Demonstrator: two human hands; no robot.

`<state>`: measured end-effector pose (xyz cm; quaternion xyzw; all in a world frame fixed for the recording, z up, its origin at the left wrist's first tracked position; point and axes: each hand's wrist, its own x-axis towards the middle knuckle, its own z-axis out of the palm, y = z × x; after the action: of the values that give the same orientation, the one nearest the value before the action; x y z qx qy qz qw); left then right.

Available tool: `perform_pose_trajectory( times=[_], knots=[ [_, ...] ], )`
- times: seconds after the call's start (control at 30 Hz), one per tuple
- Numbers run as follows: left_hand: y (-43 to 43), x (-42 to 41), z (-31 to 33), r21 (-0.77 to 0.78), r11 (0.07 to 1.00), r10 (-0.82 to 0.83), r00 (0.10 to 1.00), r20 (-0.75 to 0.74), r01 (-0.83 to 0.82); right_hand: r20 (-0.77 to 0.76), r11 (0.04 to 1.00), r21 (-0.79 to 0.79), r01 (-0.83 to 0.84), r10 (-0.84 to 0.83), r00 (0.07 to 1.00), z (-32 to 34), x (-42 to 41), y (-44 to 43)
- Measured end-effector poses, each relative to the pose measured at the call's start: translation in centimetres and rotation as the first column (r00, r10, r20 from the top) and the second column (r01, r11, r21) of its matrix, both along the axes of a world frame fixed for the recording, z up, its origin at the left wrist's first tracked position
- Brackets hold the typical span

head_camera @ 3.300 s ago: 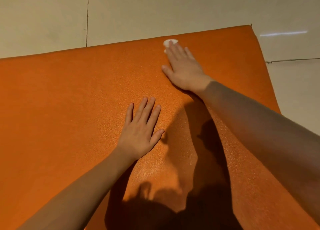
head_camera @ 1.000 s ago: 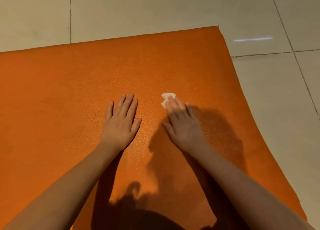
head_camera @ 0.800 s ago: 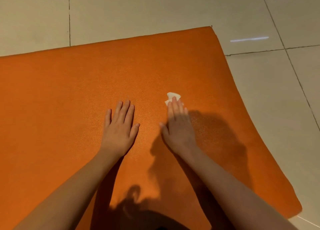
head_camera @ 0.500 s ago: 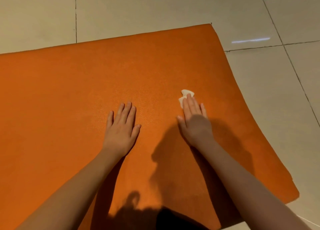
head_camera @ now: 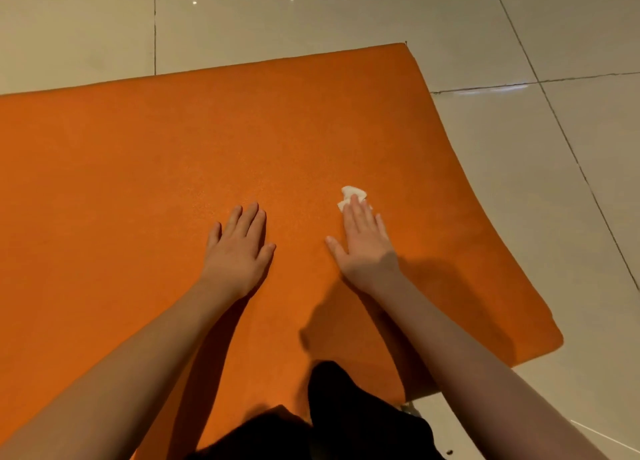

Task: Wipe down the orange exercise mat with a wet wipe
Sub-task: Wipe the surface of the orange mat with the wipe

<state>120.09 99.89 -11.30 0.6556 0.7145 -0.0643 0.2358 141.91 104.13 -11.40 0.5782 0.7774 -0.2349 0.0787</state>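
The orange exercise mat (head_camera: 145, 168) lies flat on the tiled floor and fills most of the view; its right end is in sight, its left end runs out of frame. My right hand (head_camera: 365, 244) lies flat on the mat right of centre, its straight fingers pressing a small crumpled white wet wipe (head_camera: 350, 194) whose far edge pokes out beyond the fingertips. My left hand (head_camera: 239, 248) rests flat on the mat just to the left, fingers straight, holding nothing.
Pale glossy floor tiles (head_camera: 540, 182) with dark grout lines surround the mat beyond and to the right. Dark clothing (head_camera: 339, 421) of my body shows at the bottom centre, over the mat's near edge. The mat's right edge curves outward toward the near corner (head_camera: 550, 341).
Since 3.3 s ago my right hand has drawn the wipe back from the mat's far edge to mid-mat, then slid it a little rightward. My left hand has stayed planted.
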Motion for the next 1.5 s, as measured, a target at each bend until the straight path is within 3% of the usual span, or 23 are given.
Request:
perform_pose_trajectory(
  times=[0.07, 0.13, 0.23, 0.33, 0.53, 0.67, 0.77, 0.97, 1.07, 1.17, 1.33, 1.5],
  knots=[
    [-0.4, 0.2, 0.5, -0.065, 0.998, 0.0, 1.0, 0.008, 0.0, -0.044, 0.988, -0.059, -0.145, 0.142, 0.989, 0.8, 0.4, -1.4],
    [-1.0, 0.5, 1.0, -0.112, 0.994, -0.006, 1.0, 0.013, 0.008, 0.017, 0.971, -0.066, -0.232, 0.234, 0.972, 1.1, 1.9, -1.4],
    [-2.4, 0.8, 1.8, -0.149, 0.989, -0.021, 0.999, 0.032, 0.025, 0.102, 0.993, -0.003, -0.12, 0.12, 0.988, 1.2, 3.3, -0.9],
    [-4.0, 1.2, 2.8, -0.177, 0.984, -0.028, 0.998, 0.059, 0.038, 0.066, 1.0, -0.02, 0.001, 0.001, 0.998, 1.4, 2.4, -2.2],
    [-6.8, 0.8, 4.0, -0.212, 0.975, -0.052, 0.994, 0.091, 0.071, 0.014, 0.98, -0.098, -0.172, 0.174, 0.985, 4.0, 3.0, -7.1],
    [-8.3, 0.6, 4.6, -0.207, 0.976, -0.051, 0.993, 0.105, 0.072, 0.119, 0.994, -0.098, -0.041, 0.053, 0.992, 3.8, 3.5, -6.3],
    [-9.4, 0.0, 4.9, -0.203, 0.975, -0.062, 0.99, 0.123, 0.087, 0.098, 0.992, -0.12, 0.032, -0.021, 0.995, 3.7, 2.3, -7.6],
    [-11.1, 0.0, 4.5, -0.093, 0.994, -0.045, 0.988, 0.146, 0.059, -0.025, 0.982, -0.157, -0.104, 0.102, 0.994, 5.9, 3.7, -12.8],
    [-11.4, 0.3, 4.2, -0.054, 0.998, -0.039, 0.991, 0.128, 0.046, 0.043, 0.989, -0.145, -0.032, 0.038, 0.998, 5.4, 4.7, -12.1],
    [-11.5, 0.4, 4.2, -0.051, 0.998, -0.04, 0.994, 0.105, 0.046, -0.014, 0.987, -0.157, 0.019, -0.022, 1.0, 5.5, 3.6, -13.2],
    [-11.7, 0.6, 3.8, -0.057, 0.997, -0.037, 0.994, 0.098, 0.043, -0.094, 0.979, -0.144, -0.143, 0.13, 0.987, 6.8, 5.5, -17.1],
    [-11.9, 0.5, 4.2, -0.082, 0.996, -0.017, 0.993, 0.119, 0.027, 0.001, 0.996, -0.082, 0.041, -0.041, 0.999, 6.5, 5.5, -16.4]
  ],
)
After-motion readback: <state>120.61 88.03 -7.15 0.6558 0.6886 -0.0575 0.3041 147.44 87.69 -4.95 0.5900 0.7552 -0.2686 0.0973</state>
